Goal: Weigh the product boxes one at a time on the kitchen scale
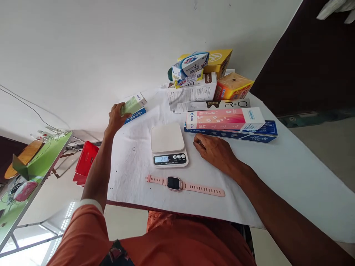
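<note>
My left hand [117,117] is closed around the near end of a green and white box [133,104], at the back left of the table. That box lies on or against a blue box [136,115]; whether my fingers also touch the blue one is hidden. Beside the kitchen scale [168,138], my right hand [213,149] rests on the cloth with its fingers curled and nothing visible in them. The scale's plate is bare and its display reads about 218. A pink smartwatch [173,183] lies stretched out in front of the scale.
Near my right hand lie a pink box [224,119] and a long blue box [260,135]. Behind them are a black and grey box [235,103], a white carton [191,94], soap boxes [191,64], an orange-yellow pack [233,87] and a yellow box [220,62]. A wall stands behind.
</note>
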The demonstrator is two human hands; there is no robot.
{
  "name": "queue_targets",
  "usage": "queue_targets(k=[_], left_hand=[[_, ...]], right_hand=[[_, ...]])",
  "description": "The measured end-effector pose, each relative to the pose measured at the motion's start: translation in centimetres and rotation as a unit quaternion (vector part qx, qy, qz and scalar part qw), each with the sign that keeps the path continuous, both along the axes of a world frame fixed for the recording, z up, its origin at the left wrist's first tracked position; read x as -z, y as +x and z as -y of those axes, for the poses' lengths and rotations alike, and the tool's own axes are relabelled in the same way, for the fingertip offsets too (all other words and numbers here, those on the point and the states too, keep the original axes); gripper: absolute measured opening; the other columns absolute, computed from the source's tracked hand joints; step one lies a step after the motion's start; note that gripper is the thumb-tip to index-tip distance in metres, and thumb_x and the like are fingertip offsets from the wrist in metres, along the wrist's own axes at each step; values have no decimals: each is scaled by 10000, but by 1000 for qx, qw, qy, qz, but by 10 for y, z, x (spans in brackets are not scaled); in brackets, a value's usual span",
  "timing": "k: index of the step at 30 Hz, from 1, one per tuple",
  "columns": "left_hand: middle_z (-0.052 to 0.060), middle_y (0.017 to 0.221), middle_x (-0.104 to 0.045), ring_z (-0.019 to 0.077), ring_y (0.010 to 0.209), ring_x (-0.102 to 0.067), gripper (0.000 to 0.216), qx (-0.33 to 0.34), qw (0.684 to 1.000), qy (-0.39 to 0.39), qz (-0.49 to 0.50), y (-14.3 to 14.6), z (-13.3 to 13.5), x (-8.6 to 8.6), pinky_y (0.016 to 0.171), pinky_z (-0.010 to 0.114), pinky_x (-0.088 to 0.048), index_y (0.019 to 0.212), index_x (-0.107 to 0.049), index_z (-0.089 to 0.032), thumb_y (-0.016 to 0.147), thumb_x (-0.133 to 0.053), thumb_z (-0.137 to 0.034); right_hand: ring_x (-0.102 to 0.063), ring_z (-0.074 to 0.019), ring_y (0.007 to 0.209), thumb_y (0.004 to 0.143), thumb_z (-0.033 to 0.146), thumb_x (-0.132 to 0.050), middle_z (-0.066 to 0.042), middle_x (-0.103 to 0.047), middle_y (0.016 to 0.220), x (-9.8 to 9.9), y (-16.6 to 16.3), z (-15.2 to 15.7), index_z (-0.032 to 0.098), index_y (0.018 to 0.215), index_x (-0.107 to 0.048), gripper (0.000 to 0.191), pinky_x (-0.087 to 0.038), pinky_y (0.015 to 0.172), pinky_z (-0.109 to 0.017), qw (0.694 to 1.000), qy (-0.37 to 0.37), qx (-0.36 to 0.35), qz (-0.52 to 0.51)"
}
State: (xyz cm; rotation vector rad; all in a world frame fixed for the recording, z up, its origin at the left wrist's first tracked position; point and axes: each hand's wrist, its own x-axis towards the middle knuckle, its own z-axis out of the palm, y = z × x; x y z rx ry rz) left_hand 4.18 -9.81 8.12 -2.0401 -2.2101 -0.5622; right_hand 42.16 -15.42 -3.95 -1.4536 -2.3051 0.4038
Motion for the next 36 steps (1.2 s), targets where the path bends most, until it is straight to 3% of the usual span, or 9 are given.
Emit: queue_targets(k=[6,13,21,26,31,33,36], left_hand=[[190,1479,-517,354,1415,-437,550,-92,992,-75,-38,-26,-74,8,1159,542,-325,1431,-499,-207,903,-610,-317],[231,1491,-515,400,1420,-431,495,-107,983,-132,-70,-31,-102,21,1118,583,-332,1429,-524,-181,943,-515,-276],[194,1468,-536,368,1393,-449,587,-116,980,-147,-72,-41,-106,16,1112,552,-328,1450,-522,-227,866,-552,-174],[210,1510,-495,374,1416,-421,619,-131,984,-106,-56,-35,-96,21,1131,551,-317,1468,-504,-190,852,-539,-139],[223,1576,-404,389,1459,-363,610,-136,989,-50,-35,-15,-81,19,1141,565,-324,1523,-409,-189,922,-504,-230],[214,1578,-395,372,1474,-356,594,-104,994,-3,-32,4,-73,11,1165,557,-319,1533,-387,-200,954,-495,-275],[173,1483,-500,324,1429,-434,511,25,996,80,-24,50,-55,-3,1177,504,-356,1470,-467,-223,975,-529,-334]], right_hand=[[-665,-219,751,981,237,-462,-52,-749,865,5,1,-2,216,953,-639,180,-337,631,-298,1000,1,9,0],[-651,-209,707,1002,249,-430,-48,-744,848,9,3,-4,221,967,-629,204,-333,613,-290,1000,7,6,-7],[-654,-205,717,1009,242,-423,-54,-742,858,7,1,-3,205,983,-639,220,-325,616,-290,1000,-8,7,10],[-668,-197,767,1007,226,-447,-56,-756,915,-4,0,-1,202,1006,-653,208,-338,643,-283,1000,-17,13,20],[-682,-191,818,1027,217,-435,-62,-761,949,-12,-1,0,192,1045,-660,227,-346,666,-280,999,-39,17,34],[-687,-193,843,1041,218,-414,-68,-762,968,-13,-1,-1,188,1056,-658,246,-349,670,-280,998,-43,13,39],[-694,-199,875,1048,221,-404,-77,-765,998,-14,1,-1,182,1079,-653,254,-360,680,-281,998,-49,8,41]])
